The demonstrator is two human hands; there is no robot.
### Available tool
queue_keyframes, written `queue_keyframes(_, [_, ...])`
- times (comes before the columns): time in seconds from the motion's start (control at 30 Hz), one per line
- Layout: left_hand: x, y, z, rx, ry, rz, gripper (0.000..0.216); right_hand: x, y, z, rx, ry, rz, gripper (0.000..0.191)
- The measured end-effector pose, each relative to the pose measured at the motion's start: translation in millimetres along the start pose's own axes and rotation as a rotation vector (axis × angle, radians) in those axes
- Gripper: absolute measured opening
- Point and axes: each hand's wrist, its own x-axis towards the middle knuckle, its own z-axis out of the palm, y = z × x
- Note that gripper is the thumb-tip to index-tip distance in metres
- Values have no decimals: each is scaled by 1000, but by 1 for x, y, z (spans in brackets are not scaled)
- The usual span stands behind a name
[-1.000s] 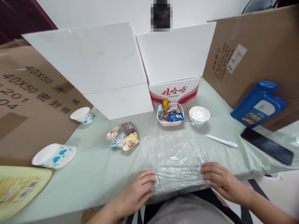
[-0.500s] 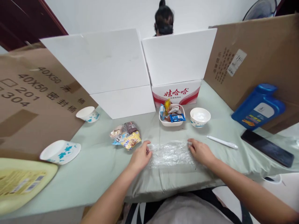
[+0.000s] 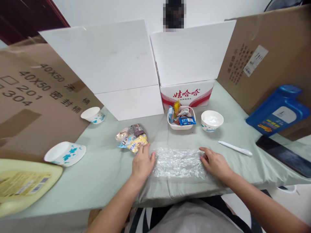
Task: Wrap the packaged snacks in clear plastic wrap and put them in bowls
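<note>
A folded clear plastic sheet [image 3: 178,162] lies on the pale green tablecloth [image 3: 97,181] in front of me. My left hand [image 3: 142,163] rests flat on the sheet's left edge, fingers stretched out. On its right edge lies my right hand [image 3: 213,162], fingers also flat and pressing down. Just beyond my left hand is a small pile of snack packets [image 3: 132,137].
Behind the sheet stand a white dish of snacks [image 3: 181,118] and a white bowl [image 3: 212,120]. A white pen [image 3: 235,148], a dark phone [image 3: 286,157] and a blue bottle [image 3: 279,110] are at right. Two tipped paper bowls [image 3: 65,153] lie left. Cardboard and white boxes wall the table.
The sheet lay spread out a second ago with my hands at its near edge. It has since been folded away from me into a narrow band, and both hands now press on its ends.
</note>
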Motion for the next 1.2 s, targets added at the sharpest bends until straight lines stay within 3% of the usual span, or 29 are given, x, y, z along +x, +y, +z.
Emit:
queue_keyframes(0.03, [-3,4,1,15,90,115,21,-1,0,0,2,0,1,38])
queue_keyframes(0.1, [-9,13,4,-6,74,403,19,-2,1,0,-4,-19,-6,39])
queue_keyframes(0.17, [-15,21,9,-37,-122,647,24,-1,4,-3,-39,-34,-12,39])
queue_keyframes(0.23, [-19,26,15,-33,-331,746,48,0,9,-10,-125,13,-7,38])
queue_keyframes(0.3, [-20,27,20,-22,-471,738,69,0,9,-18,-213,117,-20,35])
queue_keyframes(0.4, [-19,30,24,-33,-562,694,73,-2,-5,-21,-198,211,-190,32])
queue_keyframes(0.47, [-18,32,25,-36,-568,685,74,-5,-20,-13,-147,166,-384,38])
queue_keyframes(0.57, [-18,29,26,-16,-557,691,79,-8,-29,10,-162,36,-568,72])
queue_keyframes(0.63, [-18,19,25,13,-545,677,81,-11,-19,21,-202,0,-521,89])
queue_keyframes(0.77, [-24,-10,15,40,-458,652,83,-26,15,19,-229,44,-360,98])
queue_keyframes(0.87, [-35,-23,2,-25,-408,709,81,-44,31,1,-148,-2,-442,102])
queue_keyframes(0.93, [-43,-25,-6,-96,-429,760,71,-56,35,-11,-58,-99,-514,88])
queue_keyframes(1.07, [-54,-21,-17,-226,-395,789,25,-72,35,-27,142,-172,-507,34])
queue_keyframes(1.2, [-53,-17,-21,-348,-346,740,19,-71,31,-37,272,-110,-449,20])
